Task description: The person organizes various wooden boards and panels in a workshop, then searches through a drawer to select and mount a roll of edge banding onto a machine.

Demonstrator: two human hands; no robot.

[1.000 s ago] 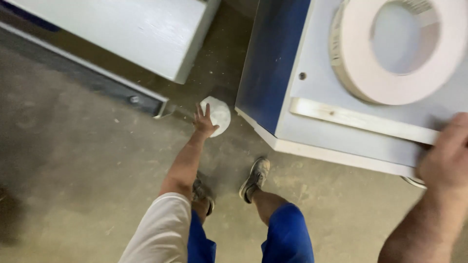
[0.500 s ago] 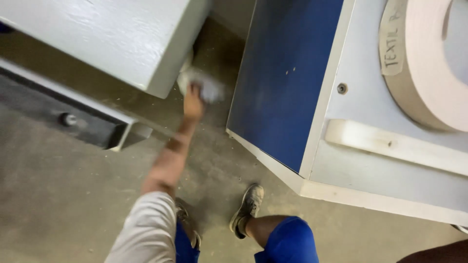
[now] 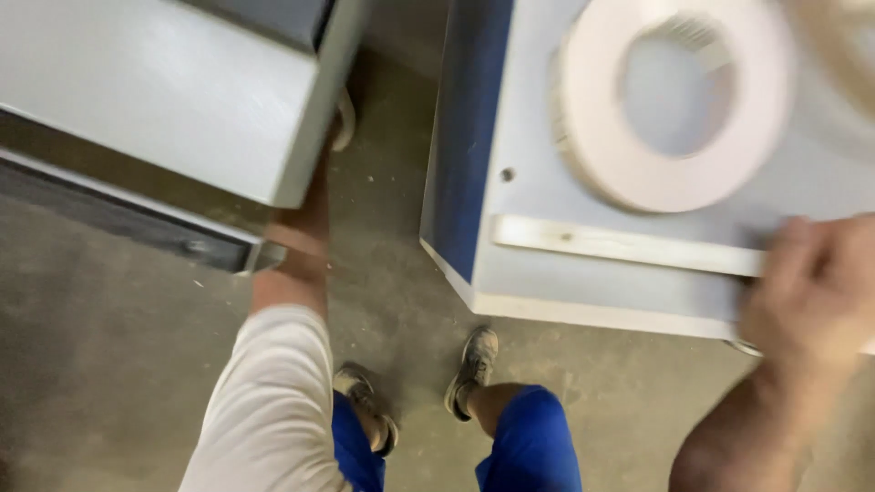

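Head-camera view, looking straight down. The dusty grey concrete floor (image 3: 118, 364) fills the near and left parts of the scene. At the far left stands a pale grey metal machine housing (image 3: 173, 91) with a dark rail (image 3: 128, 219) along its near edge. At the right stands a light grey cabinet top with a blue side panel (image 3: 465, 137); a pale wooden strip (image 3: 620, 246) lies along its near edge.

On the cabinet top rests a large cream-white roll of edge banding tape (image 3: 679, 100), lying flat, its open core upward. It sits just beyond the wooden strip and to the far left of the right hand (image 3: 816, 282), apart from it. The right hand rests on the near right part of the cabinet top, touching the right end of the wooden strip; it is blurred, the fingers appear loosely curled, and whether they clamp the strip cannot be told.

The left arm in a white sleeve (image 3: 269, 401) reaches far into the gap between housing and cabinet. The left hand is hidden behind the housing corner, so its state cannot be told. A small white round object (image 3: 345, 118) shows there in part, at the arm's end.

Below, blue trousers (image 3: 529, 437) and two worn shoes (image 3: 472, 369) stand on the floor.
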